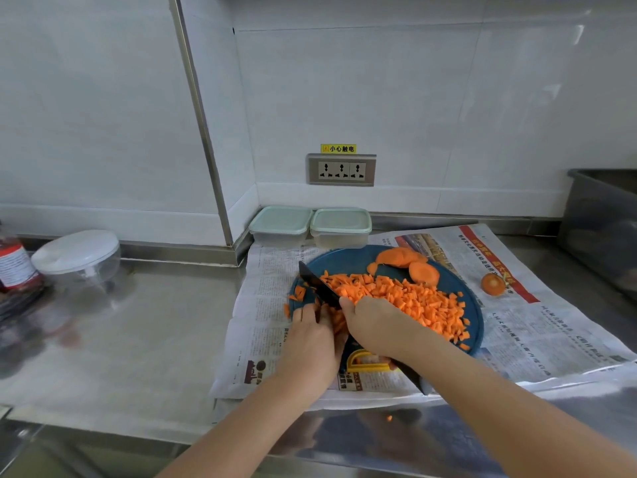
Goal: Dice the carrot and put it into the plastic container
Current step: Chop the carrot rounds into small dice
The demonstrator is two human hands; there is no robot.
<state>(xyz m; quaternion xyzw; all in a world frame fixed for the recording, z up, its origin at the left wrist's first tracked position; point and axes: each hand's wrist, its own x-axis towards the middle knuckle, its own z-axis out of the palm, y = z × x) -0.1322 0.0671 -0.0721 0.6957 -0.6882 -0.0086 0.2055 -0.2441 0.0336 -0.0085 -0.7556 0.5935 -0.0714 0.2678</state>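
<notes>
A pile of diced carrot [413,300] covers the middle of a round blue cutting board [348,260] with a yellow handle. Larger carrot slices [401,257] lie at the board's far edge. My right hand [374,324] grips a black-bladed knife [319,284], whose tip points far left along the pile's edge. My left hand [310,336] rests flat on the board's left side, fingers straight against the blade. Two plastic containers with pale green lids, left one [281,224] and right one [341,225], stand closed behind the board against the wall.
Newspaper [551,326] lies under the board on the steel counter, and a carrot end [493,284] sits on it to the right. A clear round bowl with a white lid [79,251] and a bottle [13,263] stand at the left. A grey bin [603,219] stands at the far right.
</notes>
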